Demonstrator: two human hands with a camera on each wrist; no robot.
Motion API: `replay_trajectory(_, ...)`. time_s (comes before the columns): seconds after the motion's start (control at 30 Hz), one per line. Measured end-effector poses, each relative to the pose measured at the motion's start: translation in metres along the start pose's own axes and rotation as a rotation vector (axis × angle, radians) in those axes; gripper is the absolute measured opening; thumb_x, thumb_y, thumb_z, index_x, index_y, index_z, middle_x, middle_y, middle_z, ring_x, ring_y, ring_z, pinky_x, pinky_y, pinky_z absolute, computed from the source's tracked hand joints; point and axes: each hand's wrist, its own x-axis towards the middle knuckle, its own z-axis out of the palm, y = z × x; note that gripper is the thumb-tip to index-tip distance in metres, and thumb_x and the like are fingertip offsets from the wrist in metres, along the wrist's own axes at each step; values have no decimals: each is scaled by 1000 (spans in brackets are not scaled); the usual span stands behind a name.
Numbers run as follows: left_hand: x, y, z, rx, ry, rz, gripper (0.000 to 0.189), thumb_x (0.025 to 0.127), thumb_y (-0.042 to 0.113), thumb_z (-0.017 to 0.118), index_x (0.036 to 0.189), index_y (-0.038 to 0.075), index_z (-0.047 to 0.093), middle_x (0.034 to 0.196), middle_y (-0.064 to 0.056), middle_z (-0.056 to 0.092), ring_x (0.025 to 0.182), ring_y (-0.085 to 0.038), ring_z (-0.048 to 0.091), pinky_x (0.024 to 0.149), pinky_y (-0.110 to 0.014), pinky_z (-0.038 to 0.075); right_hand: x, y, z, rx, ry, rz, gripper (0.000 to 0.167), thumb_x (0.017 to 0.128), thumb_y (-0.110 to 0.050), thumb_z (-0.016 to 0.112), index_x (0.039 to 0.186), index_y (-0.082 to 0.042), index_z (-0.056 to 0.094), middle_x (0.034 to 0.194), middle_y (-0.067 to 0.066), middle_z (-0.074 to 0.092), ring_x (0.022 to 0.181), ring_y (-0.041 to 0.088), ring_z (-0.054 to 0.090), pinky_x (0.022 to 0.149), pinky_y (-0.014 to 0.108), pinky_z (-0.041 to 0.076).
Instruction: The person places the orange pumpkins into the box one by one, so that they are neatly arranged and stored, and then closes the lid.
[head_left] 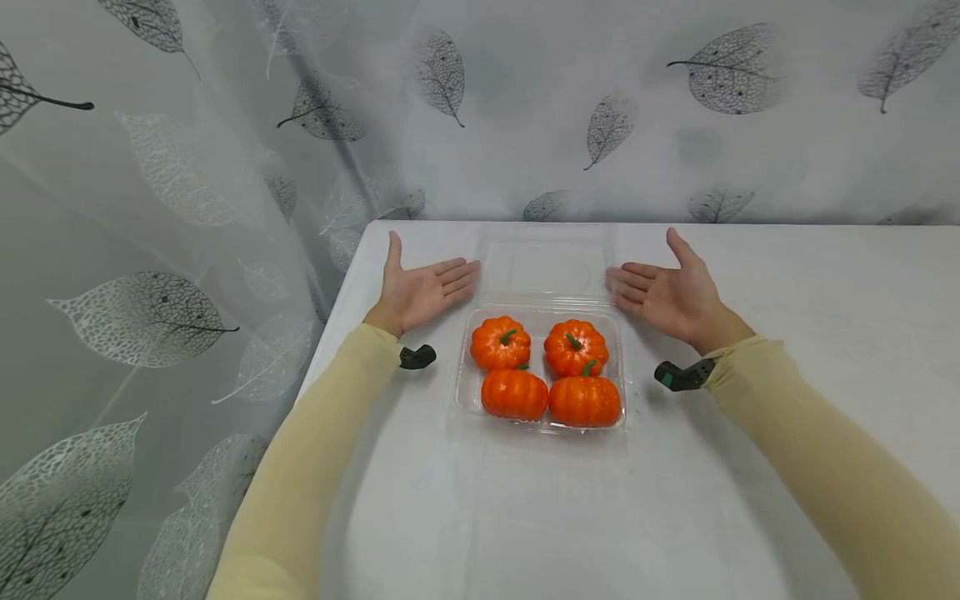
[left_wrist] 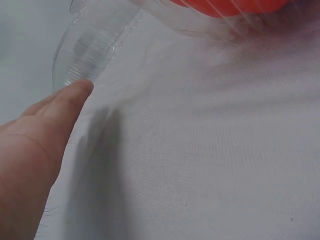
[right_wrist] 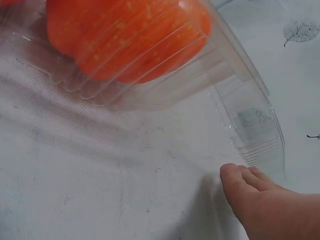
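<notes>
A clear plastic clamshell container (head_left: 536, 312) stands on the white table with its lid (head_left: 551, 265) folded back flat behind it. Inside sit several small orange pumpkins (head_left: 513, 394) with green stems, in two rows. My left hand (head_left: 423, 292) is at the lid's left side, fingers straight and thumb up. Across from it, my right hand (head_left: 671, 296) faces the lid's right side the same way. Both palms hold nothing. Fingertips of the left hand (left_wrist: 35, 140) and right hand (right_wrist: 272, 202) reach close to the lid's edges; whether they touch it I cannot tell.
The white-covered table (head_left: 840, 333) has its left edge beside my left sleeve. A pale curtain (head_left: 525, 100) with leaf prints hangs behind and to the left. Small black devices (head_left: 417, 357) show at both wrists.
</notes>
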Motion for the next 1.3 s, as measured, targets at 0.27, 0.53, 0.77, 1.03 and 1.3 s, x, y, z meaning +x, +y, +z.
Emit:
replay_trajectory(0.27,-2,7,10,1,-46,21,132,76,90,51,160,-2,4,165,-20,18,151,-34,20,121,-43,15,-8,-8,8,-46,-31,-71,107,94,-68,52,162,-15,-11,169,-1,-2,154,17,3,121,35,8)
replay_trajectory(0.53,-14,17,30,-17,-127,40,131,76,87,55,161,1,4,165,-19,19,152,-33,18,121,-44,15,-24,-16,28,-134,-90,-173,102,97,-65,49,162,-12,-8,169,1,2,154,19,7,121,37,8)
replay_trajectory(0.77,-30,25,52,74,-214,84,119,86,79,53,161,-1,5,165,-19,19,152,-33,18,121,-43,13,-44,-19,45,-202,-113,-277,93,100,-60,47,163,-10,-1,169,4,9,153,21,12,121,37,9)
replay_trajectory(1.03,-55,23,75,357,-166,152,89,103,61,39,160,-3,14,161,-19,29,148,-32,29,120,-42,18,-69,-11,54,-267,-77,-346,81,104,-51,48,162,-6,14,165,8,25,150,24,25,120,37,14)
replay_trajectory(1.3,-90,6,92,809,2,197,54,113,28,32,158,-1,26,155,-22,40,143,-34,39,114,-40,33,-87,6,57,-522,68,-367,65,107,-41,48,157,-6,27,159,8,32,142,25,36,115,34,30)
